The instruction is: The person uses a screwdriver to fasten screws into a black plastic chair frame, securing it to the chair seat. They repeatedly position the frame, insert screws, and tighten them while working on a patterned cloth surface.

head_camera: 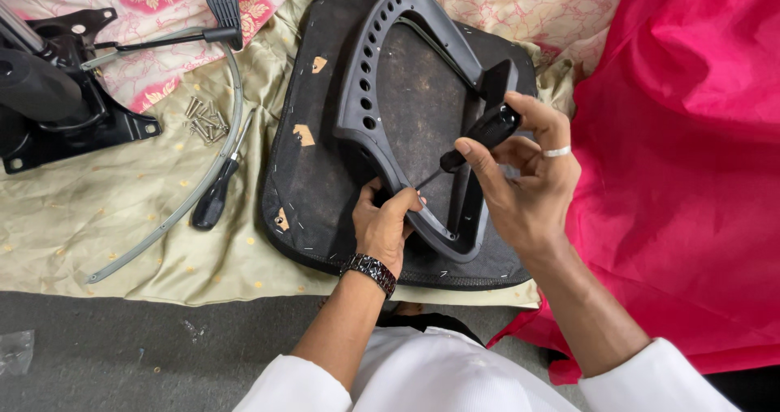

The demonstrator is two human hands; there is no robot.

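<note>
Here the screwdriver [475,136] is held in the right hand [528,176], fingers wrapped around its black handle, with the thin shaft slanting down and left so the tip meets the lower arm of the black plastic armrest frame [366,95]. The left hand [382,221] grips that same part of the frame from below, thumb and fingers closed over its edge right beside the tip; a dark watch [370,272] sits on that wrist and a silver ring [557,151] on a right finger. The frame, a curved loop with a row of holes along its left side, lies on top of the upturned seat base [301,168], a dark padded board with stapled edges. The seat base rests on an olive-gold cloth [106,217] spread over a grey floor [122,355]. To the left on the cloth lie a second screwdriver [215,197] with a black handle, a long curved grey strip [179,209] and a small pile of screws [205,119]. Further left stands the black chair mechanism [57,95] with its lever [223,10]. A bright pink cloth [691,136] covers the right side.
</note>
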